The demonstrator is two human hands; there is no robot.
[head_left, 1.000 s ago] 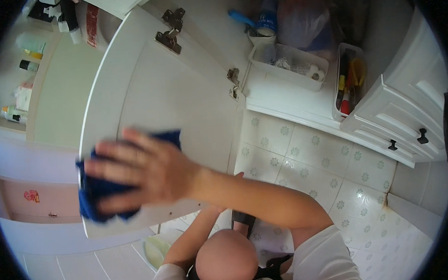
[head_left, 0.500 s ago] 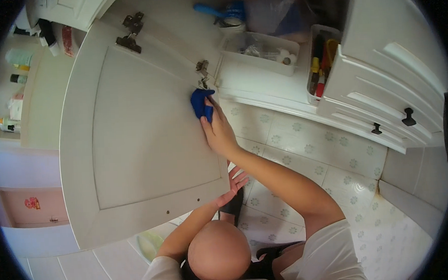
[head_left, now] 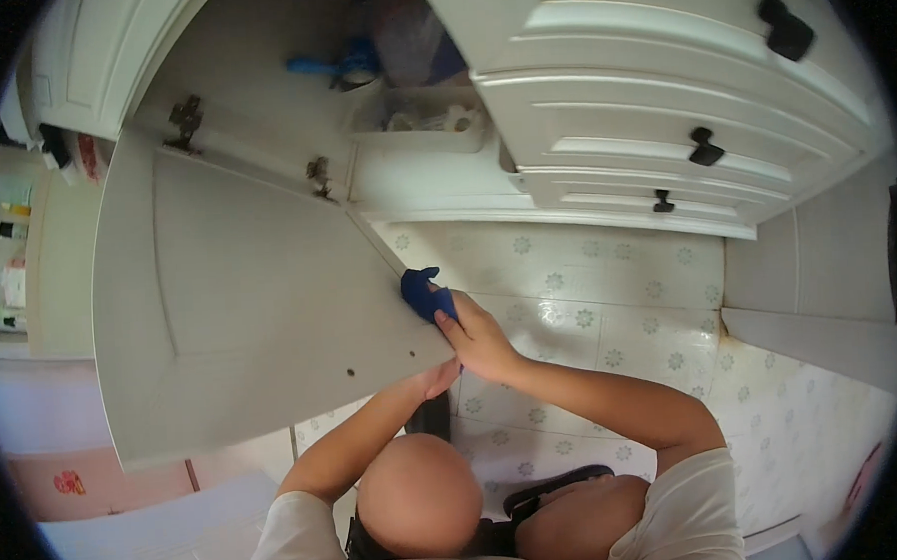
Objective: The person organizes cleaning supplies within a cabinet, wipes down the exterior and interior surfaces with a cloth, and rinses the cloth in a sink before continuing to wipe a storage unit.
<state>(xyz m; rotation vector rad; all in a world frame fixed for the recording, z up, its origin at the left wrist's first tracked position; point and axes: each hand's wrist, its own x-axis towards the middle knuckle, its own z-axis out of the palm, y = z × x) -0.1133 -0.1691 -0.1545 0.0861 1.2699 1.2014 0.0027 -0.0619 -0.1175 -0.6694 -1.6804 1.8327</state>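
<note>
Head camera shows the right hand (head_left: 483,343) holding a blue cloth (head_left: 425,295) at the edge of the cabinet door (head_left: 259,288), where snug rubbing should help, but I can't tell if the left hand (head_left: 440,378) grips.

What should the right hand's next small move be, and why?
Probably slide the blue cloth along the edge of the white door to the nearest corner: the right hand holds the cloth at that edge, and the left hand is by that corner.
</note>
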